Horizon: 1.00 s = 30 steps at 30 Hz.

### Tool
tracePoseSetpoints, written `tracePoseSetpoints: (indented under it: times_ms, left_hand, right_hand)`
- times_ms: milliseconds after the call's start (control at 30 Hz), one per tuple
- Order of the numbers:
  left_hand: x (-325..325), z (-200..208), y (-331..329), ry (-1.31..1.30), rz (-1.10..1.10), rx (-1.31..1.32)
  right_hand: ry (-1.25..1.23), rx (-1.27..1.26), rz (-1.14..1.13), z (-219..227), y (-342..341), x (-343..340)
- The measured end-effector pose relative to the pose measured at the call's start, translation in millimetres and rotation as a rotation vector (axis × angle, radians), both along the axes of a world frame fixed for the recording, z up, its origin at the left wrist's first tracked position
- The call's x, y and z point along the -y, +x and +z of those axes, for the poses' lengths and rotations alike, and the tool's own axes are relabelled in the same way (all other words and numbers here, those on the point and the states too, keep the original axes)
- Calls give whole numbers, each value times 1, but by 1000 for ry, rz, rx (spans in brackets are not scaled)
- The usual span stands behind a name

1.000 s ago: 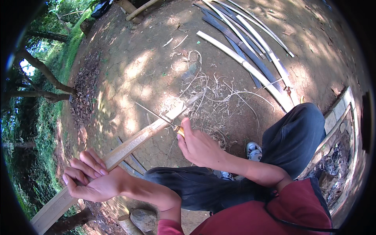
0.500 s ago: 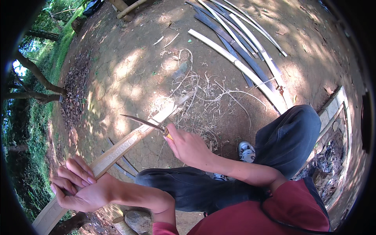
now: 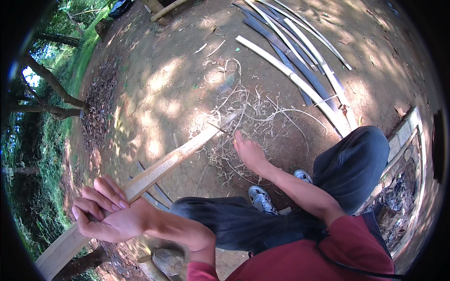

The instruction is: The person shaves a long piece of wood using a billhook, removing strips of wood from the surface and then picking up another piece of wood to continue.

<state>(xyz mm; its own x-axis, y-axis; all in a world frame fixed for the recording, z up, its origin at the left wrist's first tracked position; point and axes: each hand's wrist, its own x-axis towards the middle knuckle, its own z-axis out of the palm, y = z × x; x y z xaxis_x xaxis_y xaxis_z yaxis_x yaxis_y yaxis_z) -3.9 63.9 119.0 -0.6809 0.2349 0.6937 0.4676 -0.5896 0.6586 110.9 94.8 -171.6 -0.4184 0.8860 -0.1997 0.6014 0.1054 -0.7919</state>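
Your left hand (image 3: 110, 213) grips the bamboo slat (image 3: 154, 171); your right hand (image 3: 248, 152), closed around a hidden tool, shaves its far end. Next stroke needs steady bracing.

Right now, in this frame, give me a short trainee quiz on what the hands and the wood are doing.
1. True or false: the left hand grips the long bamboo slat near its lower end.
2. Multiple choice: the right hand is A) resting on the shoe, B) beside the far tip of the slat, among the curled shavings, C) on the pile of split strips.
3. Fill in: the pile of split strips lies on the bare ____ beyond the shavings.

Key: 1 true; 2 B; 3 ground. Whether the right hand holds a blade cannot be told here.
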Motion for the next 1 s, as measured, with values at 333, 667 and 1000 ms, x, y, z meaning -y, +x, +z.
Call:
tracePoseSetpoints:
  times_ms: [333,667,1000]
  left_hand:
    - [3,-5,0,9,-30,-54]
    - [3,-4,-2,2,47,-81]
    - [3,-9,-12,2,-27,-95]
  right_hand:
    - [305,-256,49,25,1,4]
    - [107,-174,106,69,-4,14]
    - [-36,-52,107,39,-9,-15]
